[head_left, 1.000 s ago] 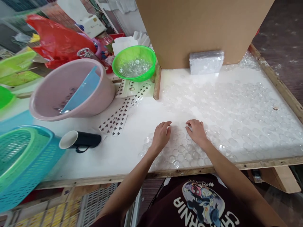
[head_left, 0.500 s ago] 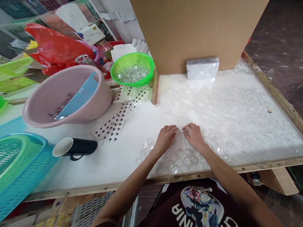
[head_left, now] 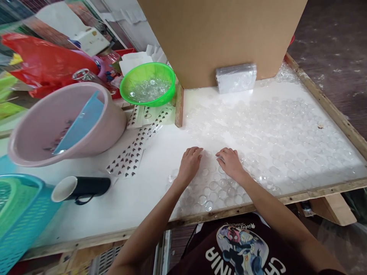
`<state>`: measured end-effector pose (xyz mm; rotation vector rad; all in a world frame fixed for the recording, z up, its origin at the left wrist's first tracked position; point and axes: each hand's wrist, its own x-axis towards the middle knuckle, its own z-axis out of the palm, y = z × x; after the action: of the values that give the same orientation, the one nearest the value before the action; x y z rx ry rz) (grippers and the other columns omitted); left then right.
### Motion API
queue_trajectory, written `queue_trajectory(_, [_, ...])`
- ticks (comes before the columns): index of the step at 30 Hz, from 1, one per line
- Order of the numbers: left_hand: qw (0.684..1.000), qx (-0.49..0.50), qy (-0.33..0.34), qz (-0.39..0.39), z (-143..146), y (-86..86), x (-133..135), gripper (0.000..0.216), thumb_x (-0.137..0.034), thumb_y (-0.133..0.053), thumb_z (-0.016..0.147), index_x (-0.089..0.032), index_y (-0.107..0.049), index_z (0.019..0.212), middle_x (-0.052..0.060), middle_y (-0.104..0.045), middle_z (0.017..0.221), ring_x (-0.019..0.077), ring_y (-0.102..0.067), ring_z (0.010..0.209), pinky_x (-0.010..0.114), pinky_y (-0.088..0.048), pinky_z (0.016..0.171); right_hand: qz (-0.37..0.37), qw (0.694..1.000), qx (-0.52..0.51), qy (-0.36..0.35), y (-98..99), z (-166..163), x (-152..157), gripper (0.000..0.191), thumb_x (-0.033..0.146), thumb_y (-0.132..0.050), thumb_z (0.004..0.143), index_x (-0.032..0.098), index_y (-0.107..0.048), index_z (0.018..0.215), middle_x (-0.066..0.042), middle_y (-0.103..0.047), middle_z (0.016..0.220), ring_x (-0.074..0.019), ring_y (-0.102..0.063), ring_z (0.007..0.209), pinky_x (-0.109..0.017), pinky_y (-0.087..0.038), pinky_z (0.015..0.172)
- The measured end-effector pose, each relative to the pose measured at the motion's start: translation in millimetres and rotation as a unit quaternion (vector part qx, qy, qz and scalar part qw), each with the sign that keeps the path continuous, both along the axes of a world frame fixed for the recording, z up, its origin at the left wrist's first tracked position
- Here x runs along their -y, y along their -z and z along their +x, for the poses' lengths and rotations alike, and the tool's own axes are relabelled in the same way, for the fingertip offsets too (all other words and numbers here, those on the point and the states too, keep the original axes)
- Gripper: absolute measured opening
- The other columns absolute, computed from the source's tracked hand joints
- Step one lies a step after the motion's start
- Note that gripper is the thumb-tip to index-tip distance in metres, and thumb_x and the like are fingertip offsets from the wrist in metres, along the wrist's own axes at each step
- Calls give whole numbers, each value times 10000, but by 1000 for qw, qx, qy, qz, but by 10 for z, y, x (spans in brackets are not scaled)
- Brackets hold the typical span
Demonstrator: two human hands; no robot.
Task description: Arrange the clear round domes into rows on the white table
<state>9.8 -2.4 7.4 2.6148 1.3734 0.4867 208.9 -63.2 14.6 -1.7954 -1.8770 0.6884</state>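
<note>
Left hand [head_left: 190, 163] and right hand [head_left: 229, 162] sit apart, fingers loosely curled, any grip impossible to tell; clear discs [head_left: 213, 186] spread behind and right of the fingers.

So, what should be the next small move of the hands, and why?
Perhaps the left hand should gently spread the clear discs nearest the body: they lie crowded by the wooden edge, some seeming to overlap, while white tabletop shows to their left.

Discs [head_left: 213, 186] right of mug [head_left: 95, 186]
</note>
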Motion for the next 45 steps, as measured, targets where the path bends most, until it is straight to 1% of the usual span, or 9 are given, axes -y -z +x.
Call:
queue_trajectory(7, [998,27,57,-15,91,25,139,393,-127,-383,977,-207,-555,1320,105,-586,1355,252,-510,1290,464,-473,1073,4,1000,18,-2,-4,9,1,243,183,-532,954,216,-696,1129,-84,-632,1125,-231,-546,1057,-385,-368,925])
queue_trajectory(14, [995,15,96,-12,204,86,50,402,-128,-370,985,-174,-570,1331,96,-555,1436,242,-474,1368,450,-456,1119,25,998,46,30,40,21,2,274,192,-527,946,222,-686,1168,-98,-619,1137,-249,-528,1067,-399,-365,929])
queue_trajectory(20, [998,18,62,-23,249,114,-44,440,-163,-319,1004,-186,-522,1394,112,-528,1463,224,-446,1399,451,-429,1135,32,997,54,55,49,68,-10,281,208,-503,955,228,-685,1168,-107,-615,1140,-254,-521,1061,-414,-365,928])
queue_trajectory(24, [996,-23,79,-29,454,149,-47,527,-302,-345,1030,-153,-324,1535,155,-297,1609,254,-231,1512,507,-267,1210,28,996,50,70,10,100,-25,279,207,-498,957,222,-688,1160,-107,-630,1144,-259,-526,1072,-420,-364,931])
queue_trajectory(28, [995,-84,45,-34,703,192,-172,678,-488,-322,1027,-108,-210,1577,182,-146,1645,311,-92,1535,562,-117,1224,41,994,23,96,-41,178,-39,256,225,-480,974,218,-692,1116,-94,-645,1155,-251,-541,1067,-407,-361,919])
queue_trajectory(33, [995,-93,38,-21,842,199,-447,665,-512,-229,1037,-136,-203,1585,153,-139,1653,304,-84,1537,545,-75,1226,44,993,-2,113,-67,253,-55,253,199,-479,960,218,-677,1116,-83,-658,1142,-242,-559,1058,-400,-352,915])
queue_trajectory(39, [996,-86,-1,-25,989,185,-672,663,-502,-246,1037,-116,-225,1576,166,-168,1646,321,-113,1531,552,-75,1222,49,991,-23,119,-50,264,-73,252,202,-474,949,216,-675,1100,-85,-658,1149,-237,-571,1060,-396,-344,924])
queue_trajectory(42, [996,-79,-6,-30,989,105,-684,675,-507,-259,1035,-108,-212,1577,178,-173,1642,319,-114,1532,567,-51,1221,39,992,-25,121,-70,281,-76,255,206,-467,952,215,-676,1099,-88,-658,1153,-239,-574,1066,-401,-340,931])
queue_trajectory(45, [997,-65,-2,-29,770,31,-565,723,-548,-281,1023,-108,-168,1585,190,-147,1645,316,-93,1535,570,-63,1222,31,991,-23,125,-99,296,-74,255,204,-467,957,211,-672,1108,-88,-658,1154,-238,-575,1065,-402,-340,934])
